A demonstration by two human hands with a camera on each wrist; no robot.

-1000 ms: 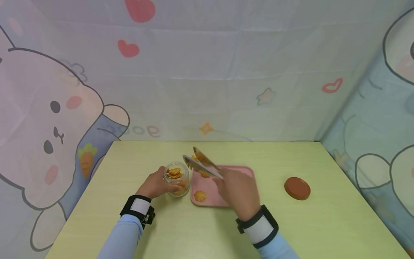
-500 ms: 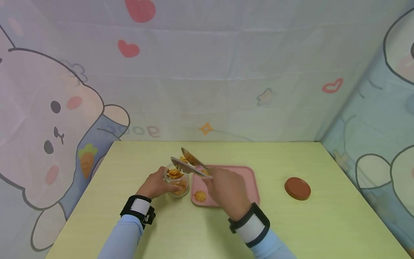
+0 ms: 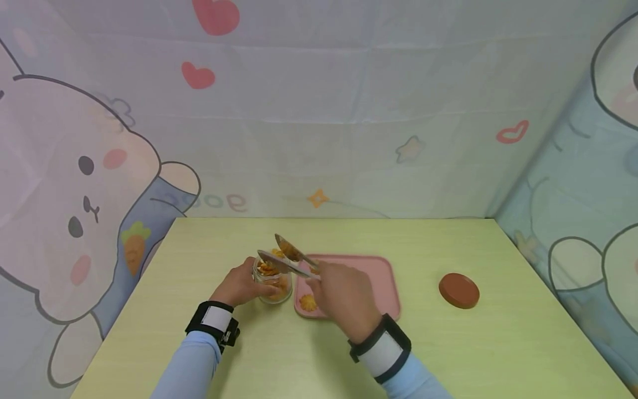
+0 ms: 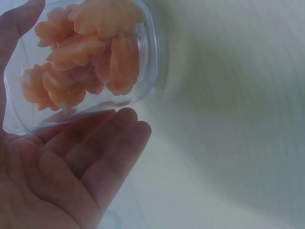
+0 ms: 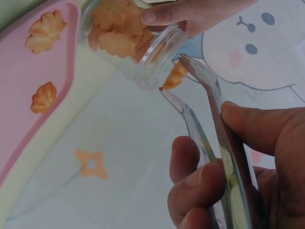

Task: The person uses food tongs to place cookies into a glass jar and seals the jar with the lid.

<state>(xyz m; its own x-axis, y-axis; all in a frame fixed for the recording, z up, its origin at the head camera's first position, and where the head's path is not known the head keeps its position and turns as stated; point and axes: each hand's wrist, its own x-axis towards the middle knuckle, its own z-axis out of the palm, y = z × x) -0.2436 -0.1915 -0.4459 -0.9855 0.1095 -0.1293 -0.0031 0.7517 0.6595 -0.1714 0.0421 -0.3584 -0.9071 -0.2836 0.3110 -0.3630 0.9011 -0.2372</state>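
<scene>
While the small orange flower-shaped cookie [image 5: 175, 76], pinched in the metal tongs [image 5: 209, 119], has moved from above the pink tray [image 3: 379, 282] to the mouth of the clear glass jar [image 3: 271, 280], already cookie-filled, the right hand [image 3: 344, 296] is squeezing the tongs and the left hand [image 3: 239, 287] is gripping the jar; two cookies are lying on the tray.

On the bench [image 3: 498, 343] the jar [image 3: 273, 284] stands just left of the tray [image 3: 369, 277], cookies inside it; two cookies [image 5: 45, 29] lie on the tray; the lid [image 3: 458, 290] lies well right; tongs [image 3: 289, 260] hang over the jar's mouth
</scene>
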